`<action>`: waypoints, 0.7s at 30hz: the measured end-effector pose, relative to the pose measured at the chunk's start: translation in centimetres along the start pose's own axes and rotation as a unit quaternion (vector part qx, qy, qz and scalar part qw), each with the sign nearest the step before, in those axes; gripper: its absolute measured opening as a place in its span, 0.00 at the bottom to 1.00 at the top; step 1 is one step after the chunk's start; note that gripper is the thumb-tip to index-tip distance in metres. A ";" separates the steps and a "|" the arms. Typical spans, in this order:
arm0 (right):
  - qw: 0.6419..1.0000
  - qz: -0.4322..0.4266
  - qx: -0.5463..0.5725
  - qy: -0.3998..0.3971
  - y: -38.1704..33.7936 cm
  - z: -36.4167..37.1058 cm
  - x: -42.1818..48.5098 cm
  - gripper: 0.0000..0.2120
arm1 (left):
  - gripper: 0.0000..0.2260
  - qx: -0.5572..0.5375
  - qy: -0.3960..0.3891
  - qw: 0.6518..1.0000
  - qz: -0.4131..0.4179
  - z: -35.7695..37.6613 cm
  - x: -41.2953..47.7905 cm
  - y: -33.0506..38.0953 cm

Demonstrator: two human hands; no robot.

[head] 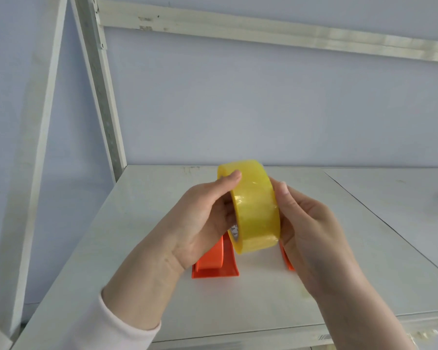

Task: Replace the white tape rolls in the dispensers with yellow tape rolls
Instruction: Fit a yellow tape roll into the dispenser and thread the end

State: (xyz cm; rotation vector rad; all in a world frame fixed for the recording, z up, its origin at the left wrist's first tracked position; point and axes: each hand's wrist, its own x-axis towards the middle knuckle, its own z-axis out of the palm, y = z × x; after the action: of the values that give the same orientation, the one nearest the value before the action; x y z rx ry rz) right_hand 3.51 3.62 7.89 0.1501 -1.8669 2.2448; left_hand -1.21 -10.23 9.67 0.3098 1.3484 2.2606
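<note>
The yellow tape roll point(256, 210) is held in the air above a pale shelf board point(137, 223), on edge, with its broad outer band turned toward the camera. Behind the board a light wall point(238, 97) is seen, and the shelf is framed by a whitish upright post point(99, 97) at the left and a cross beam point(263, 31) along the top. A second board point(402, 210) is laid just beside the first on the right, with a dark seam between them.

The roll is gripped from both sides. The left hand point(200, 218) is closed on the roll's left side, with the thumb laid over the top of the band and the fingers curled against the open core. The right hand point(311, 228) is curled round the right side, with the thumb tip pressed at the upper edge. A pale sleeve point(106, 324) is worn on the left arm.

An orange dispenser point(213, 266) is set on the board directly beneath the roll, partly hidden by the left hand. A smaller orange piece point(287, 261) is visible under the right hand; what it belongs to cannot be told. Whether the roll touches the dispenser cannot be told.
</note>
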 end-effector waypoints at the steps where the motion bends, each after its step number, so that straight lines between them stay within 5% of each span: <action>1: 1.000 0.003 0.018 -0.010 -0.2 -0.1 -0.1 0.21 | 0.20 -0.021 -0.006 1.000 0.001 0.1 -0.2 0.1; 10: 0.999 -0.003 0.042 -0.030 -0.5 -0.9 -0.9 0.22 | 0.22 -0.082 -0.030 0.996 -0.006 0.9 -0.2 0.1; 21: 0.999 -0.019 0.009 0.038 -0.2 -0.6 -1.0 0.16 | 0.15 0.005 -0.094 0.994 0.061 0.4 -0.5 -1.0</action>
State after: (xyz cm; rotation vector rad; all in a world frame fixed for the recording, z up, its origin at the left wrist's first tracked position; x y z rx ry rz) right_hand 4.59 4.12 7.70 0.1000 -1.7896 2.2107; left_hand -0.30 -9.82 8.99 0.6079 1.2733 2.2597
